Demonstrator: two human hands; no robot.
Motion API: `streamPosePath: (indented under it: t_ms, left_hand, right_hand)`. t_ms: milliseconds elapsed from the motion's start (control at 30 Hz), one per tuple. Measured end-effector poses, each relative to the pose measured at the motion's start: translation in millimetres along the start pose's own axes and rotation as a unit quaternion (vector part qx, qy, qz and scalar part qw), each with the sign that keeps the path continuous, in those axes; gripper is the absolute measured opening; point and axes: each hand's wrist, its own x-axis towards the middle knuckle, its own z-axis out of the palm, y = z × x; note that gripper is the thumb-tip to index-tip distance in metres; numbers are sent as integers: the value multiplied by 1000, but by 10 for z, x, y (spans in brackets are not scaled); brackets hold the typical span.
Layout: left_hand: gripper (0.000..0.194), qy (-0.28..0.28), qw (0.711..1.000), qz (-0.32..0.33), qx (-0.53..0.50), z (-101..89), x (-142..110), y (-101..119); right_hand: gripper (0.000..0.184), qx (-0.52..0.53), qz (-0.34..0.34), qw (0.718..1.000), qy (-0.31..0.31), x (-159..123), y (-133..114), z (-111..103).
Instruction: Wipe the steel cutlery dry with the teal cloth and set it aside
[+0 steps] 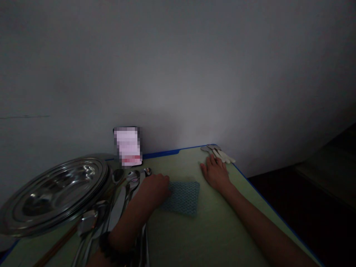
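A teal knitted cloth lies flat on the pale green table. My left hand, with a dark beaded bracelet at the wrist, is at its left edge; the fingers are curled down onto the cloth, and their tips are partly hidden. Farther right, my right hand rests on the tabletop with fingers spread. Its fingertips reach several small utensils with white handles and flat metal ends, near the far right corner. Beneath and beside my left forearm lie metal spoons and a table knife.
Stacked oval metal trays take up the table's left side. A lit phone, its screen blurred out, leans on the grey wall. Chopsticks and more spoons lie in front. The blue table edge drops off right.
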Motion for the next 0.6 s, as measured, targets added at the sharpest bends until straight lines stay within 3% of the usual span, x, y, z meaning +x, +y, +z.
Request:
streamPosePath:
  t_ms: [400, 600]
  left_hand:
    - [27, 10, 1000, 3, -12, -10, -18, 54]
    - [37, 19, 994, 50, -95, -2, -3, -262]
  right_hand:
    - [56, 61, -36, 997, 33, 31, 77, 81]
    - [47, 145, -153, 976, 52, -73, -74, -54]
